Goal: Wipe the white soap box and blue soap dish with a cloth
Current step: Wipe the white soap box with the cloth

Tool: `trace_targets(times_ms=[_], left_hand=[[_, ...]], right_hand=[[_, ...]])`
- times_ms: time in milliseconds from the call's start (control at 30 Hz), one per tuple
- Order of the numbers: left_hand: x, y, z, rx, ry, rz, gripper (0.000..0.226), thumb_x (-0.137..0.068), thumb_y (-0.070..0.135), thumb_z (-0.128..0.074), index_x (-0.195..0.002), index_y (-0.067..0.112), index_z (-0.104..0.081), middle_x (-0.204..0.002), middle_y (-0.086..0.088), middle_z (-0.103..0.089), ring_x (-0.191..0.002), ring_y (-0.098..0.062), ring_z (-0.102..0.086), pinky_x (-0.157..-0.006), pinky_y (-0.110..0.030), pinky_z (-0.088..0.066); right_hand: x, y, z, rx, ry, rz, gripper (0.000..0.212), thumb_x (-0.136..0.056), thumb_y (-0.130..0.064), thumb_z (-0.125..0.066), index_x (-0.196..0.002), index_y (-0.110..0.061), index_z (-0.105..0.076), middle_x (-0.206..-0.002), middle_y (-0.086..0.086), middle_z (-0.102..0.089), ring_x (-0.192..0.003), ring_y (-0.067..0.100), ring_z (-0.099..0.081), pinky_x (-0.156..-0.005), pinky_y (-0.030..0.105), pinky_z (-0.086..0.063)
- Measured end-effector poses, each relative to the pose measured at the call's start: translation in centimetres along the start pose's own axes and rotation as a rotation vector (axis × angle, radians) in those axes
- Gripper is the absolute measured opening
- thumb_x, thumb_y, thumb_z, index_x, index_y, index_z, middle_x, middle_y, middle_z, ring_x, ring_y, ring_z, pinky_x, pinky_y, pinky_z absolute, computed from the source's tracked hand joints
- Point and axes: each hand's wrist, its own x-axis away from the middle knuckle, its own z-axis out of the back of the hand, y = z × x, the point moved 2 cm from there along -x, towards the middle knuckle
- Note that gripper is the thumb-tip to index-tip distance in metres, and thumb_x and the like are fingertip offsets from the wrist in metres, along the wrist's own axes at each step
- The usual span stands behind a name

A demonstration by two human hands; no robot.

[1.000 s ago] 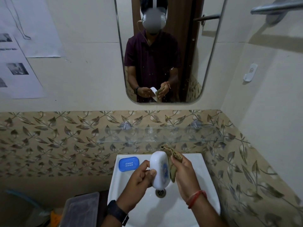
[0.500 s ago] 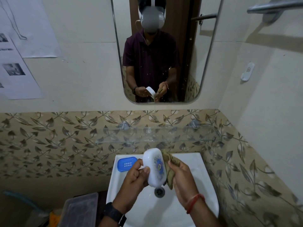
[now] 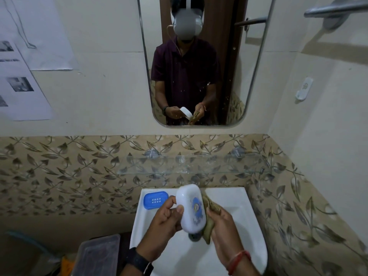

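The white soap box [image 3: 190,208], with a blue picture on its lid, is held on edge above the basin. My left hand [image 3: 163,225] grips its left side with thumb and fingers. My right hand [image 3: 223,226] holds an olive-brown cloth [image 3: 209,220] pressed against the box's right side; most of the cloth is hidden behind the box. The blue soap dish [image 3: 155,200] lies flat on the back left corner of the white wash basin [image 3: 245,220], just left of my left hand and apart from it.
A glass shelf [image 3: 191,166] juts out above the basin. A mirror [image 3: 199,62] hangs on the wall and shows a person holding the box and cloth. A clear plastic container [image 3: 95,255] stands left of the basin. The right wall is close by.
The box has tipped so its pictured lid faces me more, and it sits slightly left. The cloth has slid further behind the box's right side. The blue dish has not moved.
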Motion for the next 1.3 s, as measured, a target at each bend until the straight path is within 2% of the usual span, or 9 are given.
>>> trace_targets(times_ms=[233,433,567,800,900,1100,1167,1233,1300], left_hand=[[0.5,-2.0,-1.1,0.060,0.187,-0.111,0.037,-0.093,0.018,-0.058,-0.130,0.015,-0.056,-0.120,-0.018,-0.072,-0.107,-0.028,-0.070,-0.078,-0.033,-0.059],[1.4,-2.6,-1.3,0.236,0.105,-0.049,0.088,-0.065,0.046,-0.087,-0.138,0.012,-0.051,-0.133,-0.014,-0.066,-0.124,-0.035,-0.061,-0.096,-0.043,-0.055],[1.1,-1.1,-1.6,0.414,0.132,0.016,0.062,-0.083,0.038,-0.062,-0.135,0.005,-0.053,-0.129,-0.022,-0.066,-0.119,-0.040,-0.063,-0.100,-0.052,-0.051],[1.2,-1.3,-1.5,0.433,0.195,-0.053,0.041,-0.094,0.013,-0.054,-0.135,0.004,-0.053,-0.131,-0.020,-0.065,-0.121,-0.035,-0.063,-0.100,-0.047,-0.051],[1.3,-1.7,-2.5,0.442,0.236,-0.083,0.042,-0.092,0.018,-0.051,-0.134,0.009,-0.055,-0.130,-0.016,-0.067,-0.120,-0.032,-0.064,-0.093,-0.038,-0.057],[1.3,-1.7,-3.8,0.263,0.211,-0.126,0.036,-0.100,0.019,-0.045,-0.136,0.018,-0.055,-0.127,-0.011,-0.070,-0.117,-0.029,-0.067,-0.089,-0.035,-0.057],[1.3,-2.0,-3.3,0.211,0.214,-0.136,0.035,-0.102,0.020,-0.046,-0.135,0.020,-0.056,-0.128,-0.010,-0.070,-0.113,-0.028,-0.068,-0.083,-0.029,-0.059],[1.5,-2.0,-3.3,0.157,0.229,-0.141,0.037,-0.102,0.025,-0.052,-0.139,0.021,-0.054,-0.133,-0.011,-0.066,-0.110,-0.026,-0.068,-0.077,-0.022,-0.059],[1.8,-1.8,-3.5,0.121,0.255,-0.157,0.048,-0.096,0.029,-0.056,-0.142,0.021,-0.050,-0.139,-0.008,-0.063,-0.123,-0.023,-0.062,-0.095,-0.025,-0.054]], right_hand=[[1.1,2.8,-1.7,-0.291,-0.005,-0.099,0.032,-0.109,0.009,-0.040,-0.123,0.013,-0.069,-0.101,0.035,-0.081,-0.063,0.035,-0.081,-0.054,0.040,-0.069],[0.1,-0.4,-1.2,0.073,0.108,0.105,0.033,-0.110,0.004,-0.049,-0.115,-0.006,-0.081,-0.088,0.029,-0.082,-0.080,0.035,-0.066,-0.060,0.036,-0.056],[-0.1,-0.5,-1.3,0.223,0.097,0.126,0.035,-0.109,0.002,-0.052,-0.110,-0.015,-0.083,-0.104,0.006,-0.088,-0.098,0.030,-0.080,-0.085,0.044,-0.065],[-0.4,-0.1,-0.9,0.237,0.222,0.186,0.034,-0.110,0.000,-0.053,-0.121,-0.016,-0.081,-0.084,-0.003,-0.081,-0.061,0.009,-0.069,-0.055,0.024,-0.059],[0.4,0.8,-1.4,0.239,0.290,0.235,0.038,-0.109,0.000,-0.057,-0.138,-0.018,-0.074,-0.116,-0.004,-0.083,-0.064,-0.012,-0.071,-0.055,0.007,-0.057],[4.6,5.4,-4.0,0.248,0.225,0.252,0.057,-0.106,-0.005,-0.067,-0.124,-0.059,-0.061,-0.096,-0.037,-0.077,-0.086,-0.038,-0.060,-0.079,-0.009,-0.048],[4.6,5.5,-4.2,0.280,0.230,0.221,0.056,-0.106,-0.004,-0.065,-0.130,-0.055,-0.063,-0.089,-0.044,-0.076,-0.084,-0.034,-0.064,-0.077,-0.005,-0.052],[3.1,4.2,-3.8,0.275,0.313,0.209,0.052,-0.106,-0.004,-0.063,-0.136,-0.047,-0.068,-0.092,-0.024,-0.084,-0.068,-0.012,-0.072,-0.062,0.010,-0.059],[1.2,2.5,-3.2,0.236,0.359,0.228,0.045,-0.107,-0.003,-0.059,-0.131,-0.039,-0.073,-0.111,-0.003,-0.086,-0.073,0.002,-0.075,-0.063,0.027,-0.064]])
